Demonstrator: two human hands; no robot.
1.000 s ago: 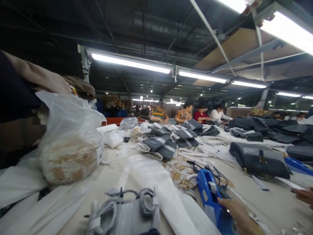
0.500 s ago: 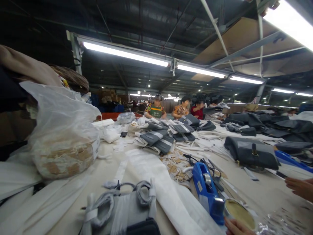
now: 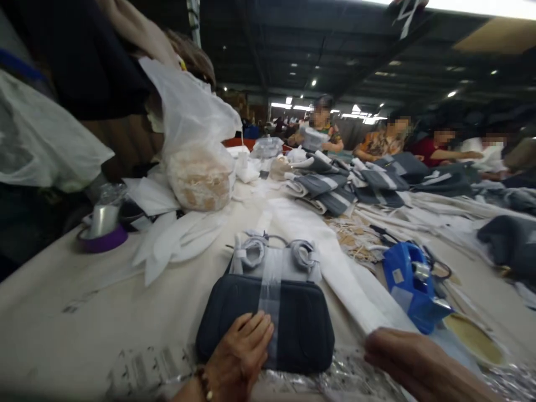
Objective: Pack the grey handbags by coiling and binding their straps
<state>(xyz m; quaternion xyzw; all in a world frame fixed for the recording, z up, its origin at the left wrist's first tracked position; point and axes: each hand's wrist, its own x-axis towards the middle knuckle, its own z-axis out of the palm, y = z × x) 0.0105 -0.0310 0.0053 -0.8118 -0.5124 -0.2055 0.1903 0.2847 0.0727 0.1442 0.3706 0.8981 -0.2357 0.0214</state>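
In front of me lies a dark navy bag (image 3: 312, 324) with a clear strip over its middle. My left hand (image 3: 245, 349) rests on its front, fingers laid out flat and close together over the strip. Behind its top edge shows a grey panel with coiled, wrapped straps (image 3: 253, 252). To the right of the bag, apart from it, my right hand (image 3: 419, 360) is seen edge-on, somewhat blurred, with fingers stretched out and nothing visible in them. Under the bag's lower edge lies clear printed plastic film (image 3: 154, 365).
A blue tape dispenser (image 3: 404, 279) and a round tin (image 3: 475, 338) stand at the right. A white padding strip (image 3: 335, 262) runs beside the bag. Farther back are stacked grey bags (image 3: 322, 184), a plastic-wrapped bundle (image 3: 201, 176) and a purple tape roll (image 3: 103, 241). Several people work across the table.
My view has turned down and to the left, bringing the navy bag fully into sight. My left hand now lies on it. My right hand shows more fully, beside the tin.
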